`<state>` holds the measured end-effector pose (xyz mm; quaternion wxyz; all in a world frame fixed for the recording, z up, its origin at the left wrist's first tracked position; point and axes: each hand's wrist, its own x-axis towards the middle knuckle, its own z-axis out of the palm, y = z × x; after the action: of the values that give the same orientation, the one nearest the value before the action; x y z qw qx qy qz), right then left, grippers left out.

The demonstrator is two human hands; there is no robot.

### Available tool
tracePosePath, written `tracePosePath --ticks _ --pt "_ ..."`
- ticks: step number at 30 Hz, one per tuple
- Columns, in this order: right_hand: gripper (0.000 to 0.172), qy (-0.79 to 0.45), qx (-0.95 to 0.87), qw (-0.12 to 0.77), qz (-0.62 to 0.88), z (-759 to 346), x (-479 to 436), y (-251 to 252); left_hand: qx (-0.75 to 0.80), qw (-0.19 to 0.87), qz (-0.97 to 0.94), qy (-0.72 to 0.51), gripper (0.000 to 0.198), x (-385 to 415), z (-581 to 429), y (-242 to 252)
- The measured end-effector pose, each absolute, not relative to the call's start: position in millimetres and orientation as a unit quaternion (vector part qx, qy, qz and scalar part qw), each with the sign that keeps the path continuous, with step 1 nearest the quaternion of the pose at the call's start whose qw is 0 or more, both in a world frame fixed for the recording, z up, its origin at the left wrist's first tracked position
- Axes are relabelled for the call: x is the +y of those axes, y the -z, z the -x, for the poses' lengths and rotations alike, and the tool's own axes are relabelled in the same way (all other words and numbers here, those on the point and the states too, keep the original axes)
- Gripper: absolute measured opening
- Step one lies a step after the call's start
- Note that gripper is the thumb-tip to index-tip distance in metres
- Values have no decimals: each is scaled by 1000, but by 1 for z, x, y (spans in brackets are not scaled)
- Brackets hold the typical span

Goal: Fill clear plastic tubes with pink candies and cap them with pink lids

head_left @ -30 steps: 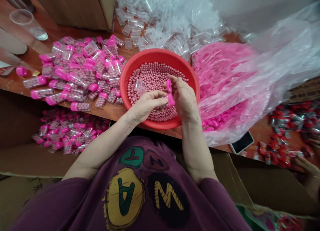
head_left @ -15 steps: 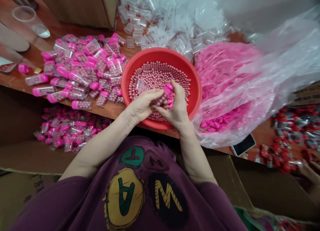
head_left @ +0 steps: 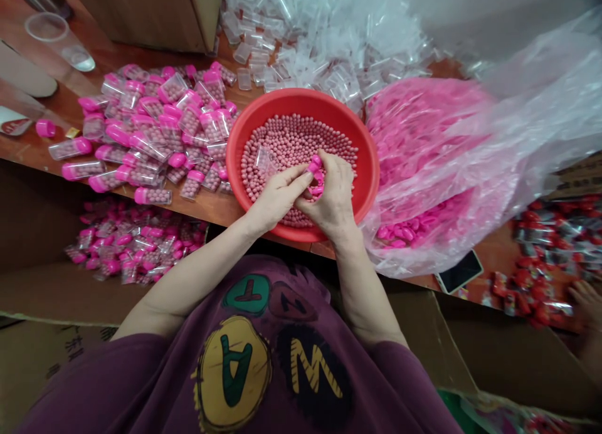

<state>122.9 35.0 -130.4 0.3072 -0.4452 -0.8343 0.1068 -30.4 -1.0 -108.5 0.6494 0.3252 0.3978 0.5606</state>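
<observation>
Both hands meet above a red plastic basin [head_left: 242, 123] of small pink beads [head_left: 291, 133]. My left hand [head_left: 275, 202] is closed around a small bead-filled bottle, mostly hidden behind the fingers, its thumb against the pink cap [head_left: 315, 164]. My right hand [head_left: 335, 192] curls around the cap end, its fingers bent, with more pink caps [head_left: 318, 184] tucked in its palm. A clear empty tube [head_left: 266, 160] rests on the beads left of my hands.
Filled pink-capped bottles [head_left: 155, 127] are heaped left, with more in a box below [head_left: 132, 239]. Clear empty tubes [head_left: 301, 45] lie behind the basin. A plastic bag of pink caps [head_left: 423, 145], a phone [head_left: 459, 272] and a co-worker's hand [head_left: 587, 302] by red items are right.
My left thumb has slid up to the cap, and the bottle of beads visible before is now mostly covered by fingers. The co-worker's hand has shifted at the right edge.
</observation>
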Motion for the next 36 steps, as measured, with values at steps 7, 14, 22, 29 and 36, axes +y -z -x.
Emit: tracePosePath --ticks 7,14,22,29,36 --pt "81 -132 -840 291 438 -125 31 120 418 640 -309 -565 23 -2 28 113" --pt "55 -279 -777 370 427 -133 33 105 404 637 -334 -564 29 -1 29 114" --pt "37 -405 -649 482 426 -131 34 118 354 657 -359 -560 34 -3 30 114" --pt "37 -269 -783 380 412 -137 31 100 390 640 -335 -570 27 -3 29 115" --pt "71 -77 -859 212 460 -121 23 106 467 608 -329 -552 18 0 27 111"
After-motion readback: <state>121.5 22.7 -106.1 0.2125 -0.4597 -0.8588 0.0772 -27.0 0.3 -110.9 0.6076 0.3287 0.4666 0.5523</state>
